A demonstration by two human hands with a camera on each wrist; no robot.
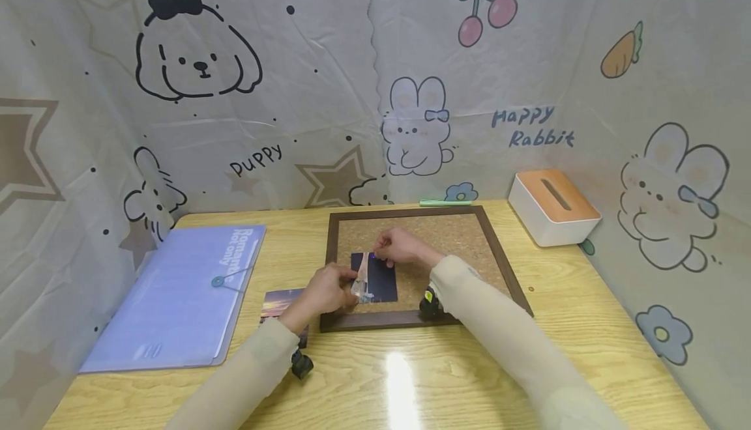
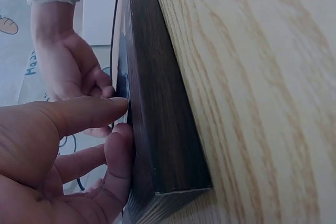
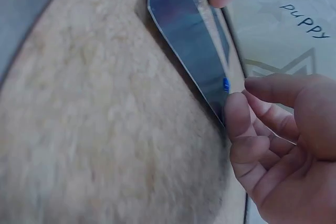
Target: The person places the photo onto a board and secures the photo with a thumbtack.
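My left hand (image 1: 326, 291), fingers apart, touches the left edge of the photo (image 1: 383, 283), while my right hand (image 1: 401, 247) is nearer the far-edge blue pin (image 3: 226, 84), gripping or not I can't tell.

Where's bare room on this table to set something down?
Along the right edge of the table, between right sleeve and tissue box; the strip between folder and board, beyond the loose photo; the front, between right sleeve and left sleeve. Crowded: the board's left part, with left hand and right hand at another photo.
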